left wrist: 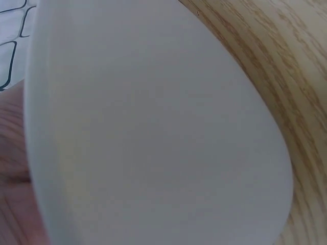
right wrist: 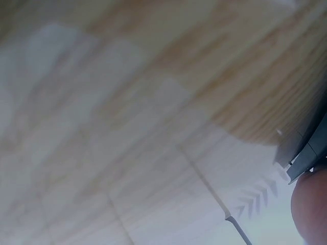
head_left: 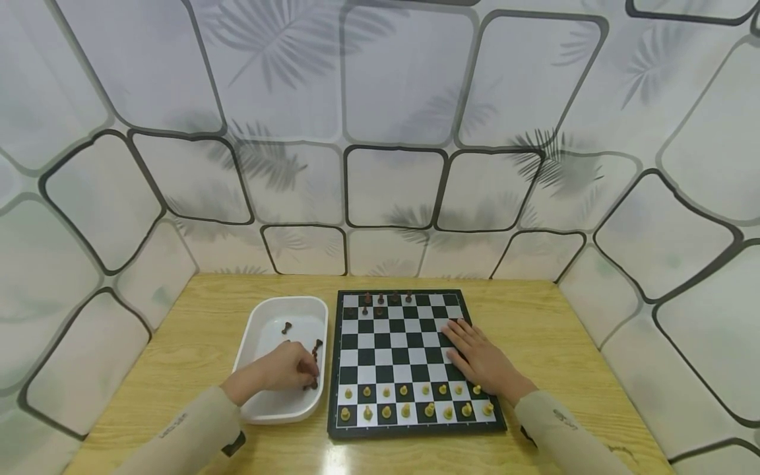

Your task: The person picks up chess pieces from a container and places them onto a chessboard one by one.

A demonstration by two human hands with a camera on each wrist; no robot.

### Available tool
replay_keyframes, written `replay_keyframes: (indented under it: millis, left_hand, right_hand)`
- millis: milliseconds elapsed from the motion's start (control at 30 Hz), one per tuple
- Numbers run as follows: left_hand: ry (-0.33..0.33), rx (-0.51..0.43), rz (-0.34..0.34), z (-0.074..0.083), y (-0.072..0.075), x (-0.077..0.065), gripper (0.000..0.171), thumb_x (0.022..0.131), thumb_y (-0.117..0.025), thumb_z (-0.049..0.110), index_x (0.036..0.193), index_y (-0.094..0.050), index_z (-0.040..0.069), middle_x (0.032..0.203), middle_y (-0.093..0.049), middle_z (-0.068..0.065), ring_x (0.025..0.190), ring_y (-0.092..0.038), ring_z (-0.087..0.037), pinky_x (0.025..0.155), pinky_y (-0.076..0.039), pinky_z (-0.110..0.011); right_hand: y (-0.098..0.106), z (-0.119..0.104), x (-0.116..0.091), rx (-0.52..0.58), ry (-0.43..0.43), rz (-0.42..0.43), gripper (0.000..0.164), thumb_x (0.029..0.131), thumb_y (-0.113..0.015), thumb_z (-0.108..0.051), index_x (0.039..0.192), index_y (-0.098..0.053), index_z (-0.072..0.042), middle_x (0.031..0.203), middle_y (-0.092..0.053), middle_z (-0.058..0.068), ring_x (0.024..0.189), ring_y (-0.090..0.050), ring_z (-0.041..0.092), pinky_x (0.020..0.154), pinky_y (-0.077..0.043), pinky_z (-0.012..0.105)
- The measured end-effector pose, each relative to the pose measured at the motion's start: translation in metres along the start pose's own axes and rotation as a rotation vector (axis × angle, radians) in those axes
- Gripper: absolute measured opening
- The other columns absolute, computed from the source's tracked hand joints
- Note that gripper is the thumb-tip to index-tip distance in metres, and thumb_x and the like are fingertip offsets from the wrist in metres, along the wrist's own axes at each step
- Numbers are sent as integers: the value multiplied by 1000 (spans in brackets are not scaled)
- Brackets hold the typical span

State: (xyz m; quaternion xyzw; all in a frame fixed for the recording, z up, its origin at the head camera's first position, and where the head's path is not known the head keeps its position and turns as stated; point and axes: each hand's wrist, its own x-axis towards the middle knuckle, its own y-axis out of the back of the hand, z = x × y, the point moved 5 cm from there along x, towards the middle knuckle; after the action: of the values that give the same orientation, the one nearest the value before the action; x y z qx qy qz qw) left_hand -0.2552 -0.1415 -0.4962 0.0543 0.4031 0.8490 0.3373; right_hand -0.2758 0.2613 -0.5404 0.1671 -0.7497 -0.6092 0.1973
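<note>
My left hand point(head_left: 287, 367) reaches into a white plastic tray point(head_left: 249, 410), its fingers bent down beside dark chess pieces point(head_left: 318, 343) along the right wall. Whether the fingertips pinch a piece is hidden. In the left wrist view the tray's white outer wall point(left wrist: 163, 122) fills most of the frame, and a strip of the hand point(left wrist: 13, 173) shows behind it. On the chessboard's point(head_left: 415, 433) right side rests my right hand point(head_left: 483, 361), palm down with straight fingers and no piece in it. Only a bit of that hand point(right wrist: 311, 206) appears in the right wrist view.
Yellow chess pieces point(head_left: 406, 410) fill the board's two near rows. Several dark pieces point(head_left: 380, 299) stand at its far left. Another dark piece point(head_left: 287, 327) lies in the tray. Patterned walls point(head_left: 386, 191) enclose the wooden table point(head_left: 196, 330) at the back and sides.
</note>
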Motion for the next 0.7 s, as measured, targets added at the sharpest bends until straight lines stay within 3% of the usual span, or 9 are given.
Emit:
replay_keyframes:
  millis: [233, 567, 700]
  left_hand:
    - [-24, 11, 0, 1, 0, 1, 12, 85, -80, 1, 92, -81, 10, 82, -78, 5, 74, -66, -1, 70, -56, -20]
    - [29, 40, 16, -1, -1, 2, 14, 81, -81, 0, 89, -79, 12, 77, -70, 8, 71, -59, -4, 65, -53, -22]
    - [19, 49, 22, -2, -1, 3, 13, 82, -81, 1, 89, -77, 12, 76, -69, 9, 69, -58, -3, 64, -52, -22]
  right_hand:
    - [2, -2, -1, -2, 21, 26, 59, 110, -50, -36, 160, -43, -6, 167, -41, 17, 157, -33, 42, 126, -29, 60]
    - [0, -1, -1, -6, 11, 10, 60, 111, -48, -38, 162, -41, -8, 169, -39, 15, 159, -31, 39, 128, -27, 58]
    - [1, -1, -2, 1, 6, 5, 59, 111, -49, -38, 161, -42, -7, 168, -39, 16, 159, -31, 40, 127, -27, 58]
